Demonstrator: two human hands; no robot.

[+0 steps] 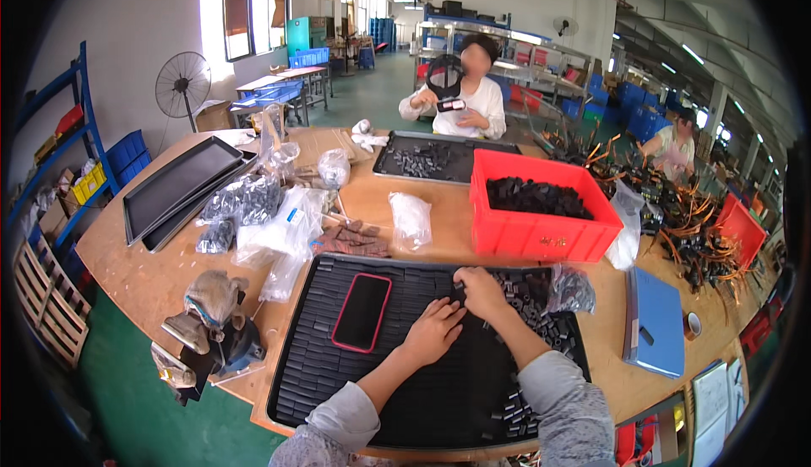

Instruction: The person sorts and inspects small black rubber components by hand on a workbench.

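Observation:
A large black tray (397, 429) lies in front of me, its left part lined with tight rows of small black rectangular pieces (308, 382). Loose short black pieces (528, 302) are scattered over its right side. My left hand (433, 332) rests low over the middle, fingers stretched forward and down onto the rows. Just beyond it, my right hand (483, 292) is closed, fingertips pinched at a small black piece (457, 293) mostly covered by the fingers. A phone in a pink-red case (361, 312) lies on the rows left of my hands.
A red bin of black parts (541, 243) stands beyond the tray, beside a second tray (397, 167). Clear bags (287, 226) and a clamped tool (211, 323) are left, a blue folder (655, 323) and wired parts (676, 214) right. A person (473, 95) holds a black ring-shaped object opposite.

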